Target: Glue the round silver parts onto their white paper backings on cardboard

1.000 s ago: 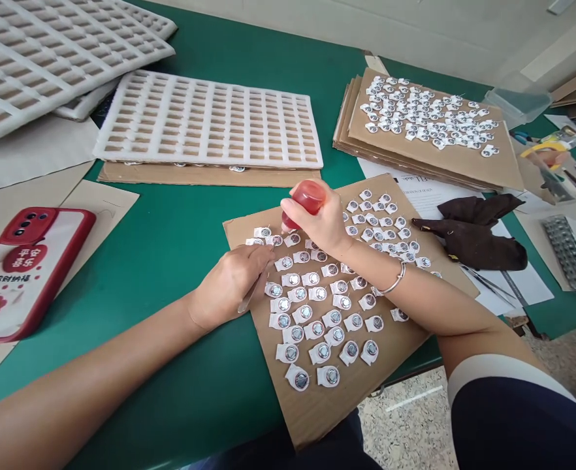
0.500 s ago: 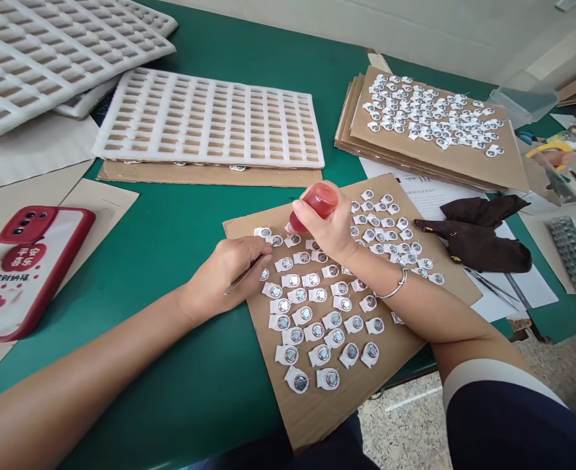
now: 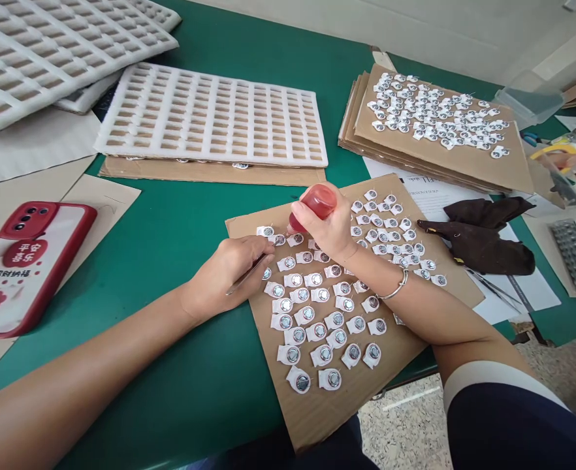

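A sheet of cardboard (image 3: 317, 398) lies in front of me on the green table, covered with rows of several small white pieces with round metal centres (image 3: 312, 313). My right hand (image 3: 330, 225) is closed round a small red squeeze bottle (image 3: 317, 201), its tip pointing down at the far-left pieces. My left hand (image 3: 226, 271) rests at the cardboard's left edge and pinches thin metal tweezers (image 3: 246, 274), their tip near the same pieces. A silver bangle sits on my right wrist.
White foam trays with slots (image 3: 209, 117) lie at the back left on cardboard. A stack of cardboard with more white pieces (image 3: 435, 117) is at the back right. A red phone (image 3: 18, 267) lies at left. Dark cloth (image 3: 484, 235) and papers sit right.
My left hand turned the tweezers flatter and drew back slightly to the left. My right hand with the red bottle shifted a little to the right.
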Demonstrator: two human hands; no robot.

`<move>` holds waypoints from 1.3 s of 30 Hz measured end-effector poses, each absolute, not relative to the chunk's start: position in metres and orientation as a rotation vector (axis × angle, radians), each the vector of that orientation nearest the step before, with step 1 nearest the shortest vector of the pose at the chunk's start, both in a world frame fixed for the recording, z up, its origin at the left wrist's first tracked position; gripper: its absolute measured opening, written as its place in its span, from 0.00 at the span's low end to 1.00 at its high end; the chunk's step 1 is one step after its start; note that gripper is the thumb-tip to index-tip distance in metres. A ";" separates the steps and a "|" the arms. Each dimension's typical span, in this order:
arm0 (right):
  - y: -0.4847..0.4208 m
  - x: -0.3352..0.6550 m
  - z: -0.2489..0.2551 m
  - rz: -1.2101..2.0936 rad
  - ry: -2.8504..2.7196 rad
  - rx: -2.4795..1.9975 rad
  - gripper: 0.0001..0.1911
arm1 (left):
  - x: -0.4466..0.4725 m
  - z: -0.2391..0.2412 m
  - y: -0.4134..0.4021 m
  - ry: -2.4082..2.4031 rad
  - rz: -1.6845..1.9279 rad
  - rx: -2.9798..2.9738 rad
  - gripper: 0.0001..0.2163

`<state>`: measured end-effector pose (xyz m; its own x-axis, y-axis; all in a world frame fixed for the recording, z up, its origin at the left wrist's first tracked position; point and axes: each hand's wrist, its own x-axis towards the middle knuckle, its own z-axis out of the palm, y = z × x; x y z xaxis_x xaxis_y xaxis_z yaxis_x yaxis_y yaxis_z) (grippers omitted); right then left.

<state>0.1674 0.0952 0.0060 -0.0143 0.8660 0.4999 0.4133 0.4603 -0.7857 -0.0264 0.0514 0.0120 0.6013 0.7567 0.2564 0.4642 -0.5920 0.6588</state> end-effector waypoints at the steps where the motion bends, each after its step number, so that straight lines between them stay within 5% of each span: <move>1: 0.095 0.167 0.005 0.530 -1.626 -1.139 0.15 | -0.026 0.012 0.051 0.965 0.715 2.287 0.03; 39: 0.087 0.166 0.010 0.463 -1.742 -0.984 0.14 | -0.029 0.015 0.051 0.971 0.638 2.217 0.07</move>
<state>0.1656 0.0865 0.0095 -0.1283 0.7948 0.5931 0.3956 0.5894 -0.7043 -0.0287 0.0513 0.0146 0.6113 0.7717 0.1756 0.4677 -0.5312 0.7064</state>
